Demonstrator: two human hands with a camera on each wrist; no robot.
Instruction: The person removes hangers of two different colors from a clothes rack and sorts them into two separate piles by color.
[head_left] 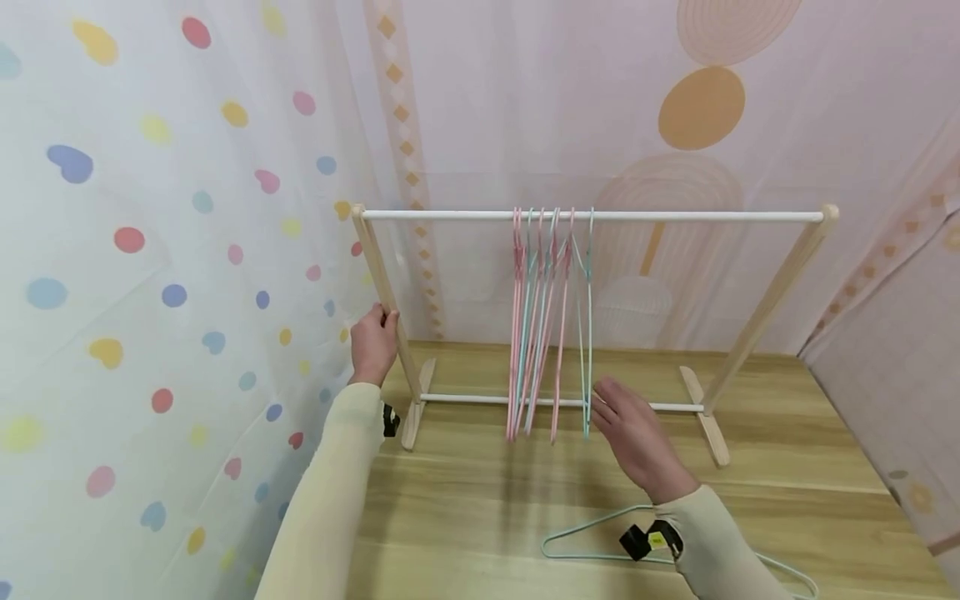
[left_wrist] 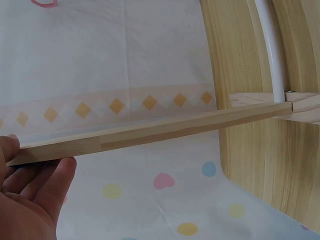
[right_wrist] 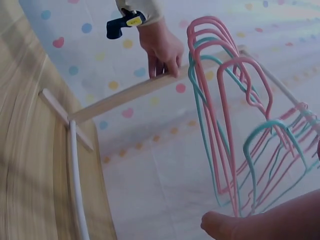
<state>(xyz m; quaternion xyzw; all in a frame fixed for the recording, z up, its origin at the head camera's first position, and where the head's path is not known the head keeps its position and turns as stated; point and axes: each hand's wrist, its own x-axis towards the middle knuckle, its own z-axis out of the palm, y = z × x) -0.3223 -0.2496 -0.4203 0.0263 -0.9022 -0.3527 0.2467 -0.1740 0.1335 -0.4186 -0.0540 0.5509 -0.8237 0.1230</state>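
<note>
My left hand (head_left: 373, 343) grips the left wooden post (head_left: 377, 271) of a small clothes rack, thumb on one side and fingers on the other in the left wrist view. Several pink hangers (head_left: 559, 354) and teal ones hang bunched near the middle of the white top rail (head_left: 450, 216). Slightly apart, at the right end of the bunch, hangs a teal hanger (head_left: 589, 333). My right hand (head_left: 637, 433) is beside its lower end, fingers loosely extended. In the right wrist view, part of the right hand (right_wrist: 270, 220) lies close by the hangers.
Another teal hanger (head_left: 592, 557) lies flat on the wood-grain surface (head_left: 450, 508), partly under my right forearm. The rack's right post (head_left: 772, 300) and white lower bar (head_left: 465, 399) stand near the back curtain (head_left: 487, 108). A dotted curtain (head_left: 225, 217) hangs along the left.
</note>
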